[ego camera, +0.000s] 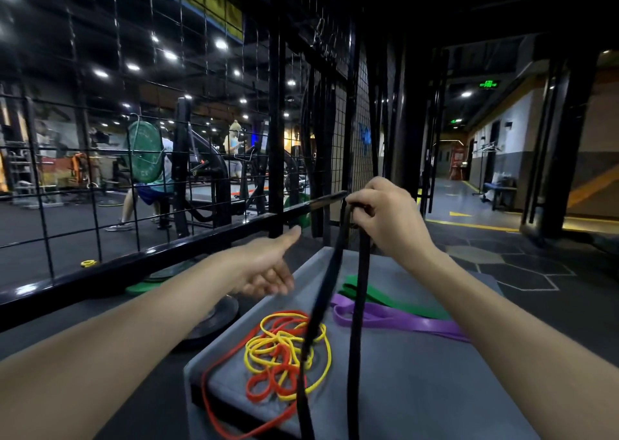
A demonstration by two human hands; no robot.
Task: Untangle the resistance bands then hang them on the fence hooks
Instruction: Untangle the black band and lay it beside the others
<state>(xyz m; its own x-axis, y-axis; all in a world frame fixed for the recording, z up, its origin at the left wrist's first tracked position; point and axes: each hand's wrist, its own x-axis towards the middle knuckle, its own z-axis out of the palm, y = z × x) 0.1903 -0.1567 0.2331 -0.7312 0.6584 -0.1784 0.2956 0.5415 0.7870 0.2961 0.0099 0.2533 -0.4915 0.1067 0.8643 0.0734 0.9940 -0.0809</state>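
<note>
My right hand (385, 215) grips the top of a black resistance band (356, 305) and holds it up over a grey padded platform (418, 372); both strands hang down past the frame's bottom edge. My left hand (268, 265) is open, palm up, left of the band and touching nothing. On the platform lie tangled yellow bands (268, 349) and red bands (264, 389), a purple band (395, 319) and a green band (395, 297). The black wire fence (167, 121) stands to the left, with metal hooks (323, 42) high up near its post.
Dark bands (318, 145) hang on the fence behind my hands. Weight plates (207, 322) lie on the floor left of the platform. Beyond the fence are gym machines and people. A corridor (469, 188) opens to the right.
</note>
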